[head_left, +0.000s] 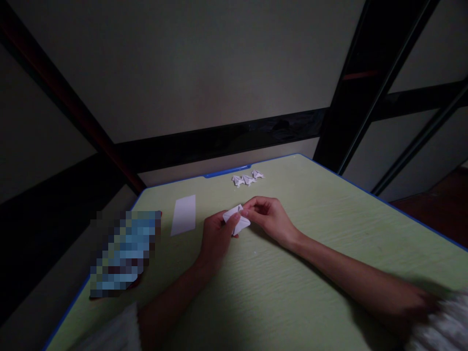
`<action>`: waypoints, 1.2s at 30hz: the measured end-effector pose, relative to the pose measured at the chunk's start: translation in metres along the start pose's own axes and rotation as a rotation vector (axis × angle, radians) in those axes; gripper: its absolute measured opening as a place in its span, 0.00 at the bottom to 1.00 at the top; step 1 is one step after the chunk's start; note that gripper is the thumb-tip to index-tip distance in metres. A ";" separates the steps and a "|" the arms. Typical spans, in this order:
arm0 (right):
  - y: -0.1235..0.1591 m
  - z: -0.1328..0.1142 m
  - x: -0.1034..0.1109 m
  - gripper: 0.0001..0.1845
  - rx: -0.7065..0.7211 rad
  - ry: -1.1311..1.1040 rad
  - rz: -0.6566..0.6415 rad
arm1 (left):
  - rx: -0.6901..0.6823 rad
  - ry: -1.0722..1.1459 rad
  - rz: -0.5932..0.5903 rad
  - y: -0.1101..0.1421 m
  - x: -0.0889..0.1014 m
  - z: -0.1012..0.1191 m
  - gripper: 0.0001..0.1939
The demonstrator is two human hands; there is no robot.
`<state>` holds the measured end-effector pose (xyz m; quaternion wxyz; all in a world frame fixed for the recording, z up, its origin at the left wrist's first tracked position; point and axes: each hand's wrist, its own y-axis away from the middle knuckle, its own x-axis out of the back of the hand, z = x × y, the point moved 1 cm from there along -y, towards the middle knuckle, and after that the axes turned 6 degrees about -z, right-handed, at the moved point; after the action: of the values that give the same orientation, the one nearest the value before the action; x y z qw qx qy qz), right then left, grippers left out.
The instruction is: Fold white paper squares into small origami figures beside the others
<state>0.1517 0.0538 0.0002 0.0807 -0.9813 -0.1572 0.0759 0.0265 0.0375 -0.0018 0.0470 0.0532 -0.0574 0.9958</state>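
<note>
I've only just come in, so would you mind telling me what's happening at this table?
A person is working on a small piece of folded white paper, gripping it with the left hand while the right hand's fingers pinch its upper edge. Three small folded paper figures sit near the far edge of the green table, and a flat white paper sheet lies to the left.

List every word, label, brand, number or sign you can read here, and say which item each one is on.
No readable text anywhere.
Blue item at left: pixelated, so any print on it cannot be read.
Folded paper in the hands: creases, no writing to be made out.
Flat white sheet: no marks visible.
Small folded figures: too small to tell.
</note>
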 end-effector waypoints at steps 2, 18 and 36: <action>0.000 0.001 0.000 0.10 -0.011 0.004 0.015 | 0.003 -0.007 0.001 0.000 0.000 0.000 0.11; 0.000 0.005 -0.003 0.10 -0.063 -0.099 -0.021 | -0.008 -0.074 -0.023 0.002 -0.001 0.003 0.12; -0.001 0.008 0.001 0.13 -0.029 -0.147 -0.163 | -0.020 -0.045 -0.057 0.001 -0.002 0.003 0.10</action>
<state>0.1507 0.0562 -0.0077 0.0605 -0.9581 -0.2433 0.1385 0.0289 0.0355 0.0011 0.0745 0.0766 -0.0671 0.9920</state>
